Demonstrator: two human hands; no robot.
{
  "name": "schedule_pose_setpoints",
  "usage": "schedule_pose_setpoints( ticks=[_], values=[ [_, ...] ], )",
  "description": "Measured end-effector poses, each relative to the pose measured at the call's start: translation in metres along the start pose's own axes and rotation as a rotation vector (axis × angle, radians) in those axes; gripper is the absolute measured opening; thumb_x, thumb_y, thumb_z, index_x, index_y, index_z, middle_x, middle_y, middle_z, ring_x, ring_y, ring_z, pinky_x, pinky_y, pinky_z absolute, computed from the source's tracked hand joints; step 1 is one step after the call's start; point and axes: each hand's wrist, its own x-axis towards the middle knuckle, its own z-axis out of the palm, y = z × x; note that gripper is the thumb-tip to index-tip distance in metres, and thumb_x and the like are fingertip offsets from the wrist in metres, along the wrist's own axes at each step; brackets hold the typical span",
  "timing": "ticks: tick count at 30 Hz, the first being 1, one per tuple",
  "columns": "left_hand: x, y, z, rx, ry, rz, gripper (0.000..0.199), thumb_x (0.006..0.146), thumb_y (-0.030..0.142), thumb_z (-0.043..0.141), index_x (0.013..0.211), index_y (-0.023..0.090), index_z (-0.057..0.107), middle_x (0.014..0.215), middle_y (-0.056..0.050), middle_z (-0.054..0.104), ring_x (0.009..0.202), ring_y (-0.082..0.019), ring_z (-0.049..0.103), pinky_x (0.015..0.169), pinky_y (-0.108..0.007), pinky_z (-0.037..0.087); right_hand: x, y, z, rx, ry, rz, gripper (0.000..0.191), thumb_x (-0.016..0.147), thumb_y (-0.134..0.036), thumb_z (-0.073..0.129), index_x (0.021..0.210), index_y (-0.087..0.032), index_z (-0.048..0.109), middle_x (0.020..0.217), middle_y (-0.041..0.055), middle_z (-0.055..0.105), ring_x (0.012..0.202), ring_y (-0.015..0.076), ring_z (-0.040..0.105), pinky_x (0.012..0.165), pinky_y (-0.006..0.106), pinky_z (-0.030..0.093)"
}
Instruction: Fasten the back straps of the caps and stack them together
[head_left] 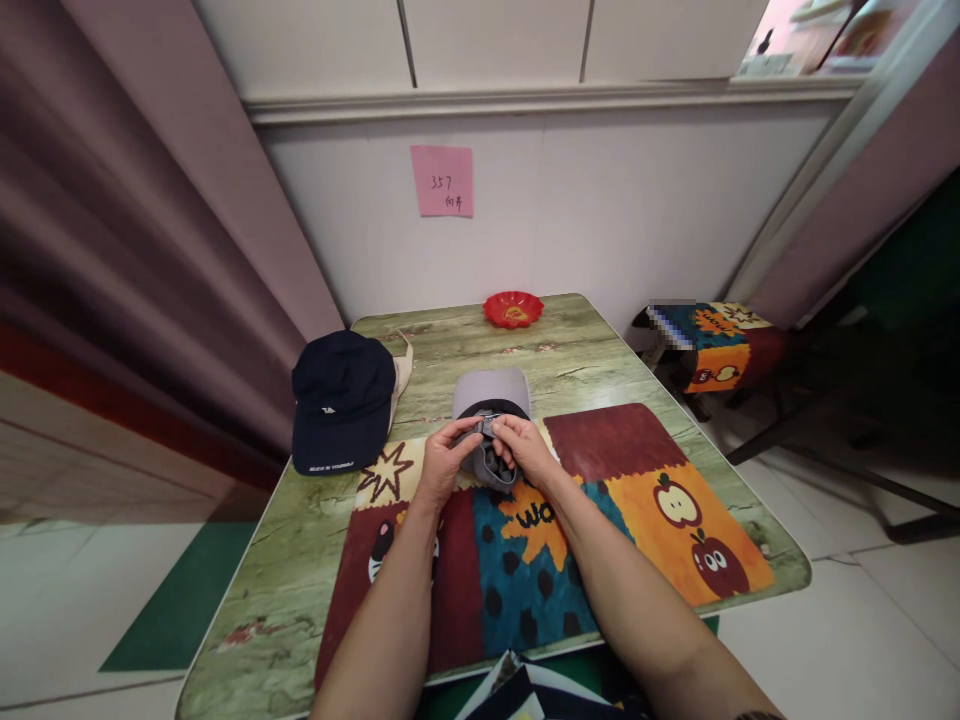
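Observation:
A greyish-lavender baseball cap [491,388] lies at the middle of the table, its brim toward the wall and its opening toward me. My left hand [448,455] pinches the back strap of the cap from the left. From the right, my right hand [527,452] has its fingers closed on the same strap, close to the left fingertips. A small shiny piece, perhaps the buckle, shows between them; its details are too small to tell. To the left, a navy cap [341,395] with white lettering sits at the table's edge, over a pale item [403,375] with a thin strap.
A patterned placemat [585,440] lies under my forearms on the green wood-look table [285,570]. Near the wall stands a red scalloped dish [514,310]. A pink note [442,182] is stuck on the wall. At right is a stool [724,345] with a patterned cover.

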Motion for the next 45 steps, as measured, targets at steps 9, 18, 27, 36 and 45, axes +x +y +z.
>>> schedule_pose_setpoints(
  ticks=[9, 18, 27, 36, 45],
  values=[
    [-0.001, -0.001, 0.000, 0.088, -0.009, 0.027, 0.030, 0.070, 0.033, 0.079, 0.097, 0.019, 0.077, 0.100, -0.007, 0.076, 0.094, -0.023, 0.068, 0.090, -0.035, 0.051, -0.001, -0.001, 0.001, 0.006, -0.011, -0.014, 0.032, 0.083, -0.051, 0.063, 0.079, -0.020, 0.057, 0.053, -0.0068, 0.056, 0.036, 0.0046, 0.039, 0.035, 0.016, 0.030],
    [0.000, -0.003, 0.000, 0.224, -0.026, 0.085, 0.028, 0.071, 0.033, 0.077, 0.096, 0.020, 0.075, 0.098, -0.007, 0.075, 0.093, -0.024, 0.067, 0.091, -0.036, 0.048, 0.000, 0.003, 0.000, 0.016, -0.001, -0.018, 0.033, 0.082, -0.051, 0.064, 0.080, -0.019, 0.058, 0.056, -0.0052, 0.060, 0.037, 0.0051, 0.042, 0.037, 0.017, 0.033],
    [0.001, -0.006, 0.002, 0.122, -0.003, 0.130, 0.024, 0.080, 0.043, 0.069, 0.076, 0.019, 0.063, 0.089, -0.004, 0.067, 0.086, -0.019, 0.061, 0.086, -0.030, 0.047, 0.000, 0.001, 0.001, 0.008, 0.002, -0.016, 0.034, 0.079, -0.053, 0.067, 0.080, -0.020, 0.058, 0.059, -0.0048, 0.061, 0.039, 0.0057, 0.043, 0.038, 0.017, 0.035],
    [-0.001, 0.001, 0.001, 0.029, 0.083, 0.069, 0.022, 0.080, 0.041, 0.069, 0.078, 0.019, 0.069, 0.087, -0.003, 0.068, 0.080, -0.018, 0.060, 0.079, -0.028, 0.047, -0.006, -0.003, 0.003, -0.195, 0.064, -0.199, 0.044, 0.078, -0.045, 0.073, 0.116, -0.025, 0.064, 0.095, 0.0021, 0.070, 0.066, 0.0130, 0.061, 0.063, 0.026, 0.051],
    [-0.003, 0.006, 0.001, 0.086, -0.007, 0.091, 0.020, 0.078, 0.039, 0.071, 0.074, 0.020, 0.070, 0.084, -0.002, 0.069, 0.083, -0.019, 0.061, 0.083, -0.030, 0.047, -0.004, 0.005, 0.005, -0.449, 0.106, -0.485, 0.023, 0.080, -0.035, 0.074, 0.102, -0.027, 0.074, 0.099, 0.0050, 0.071, 0.095, 0.0220, 0.065, 0.091, 0.036, 0.050]
  ],
)
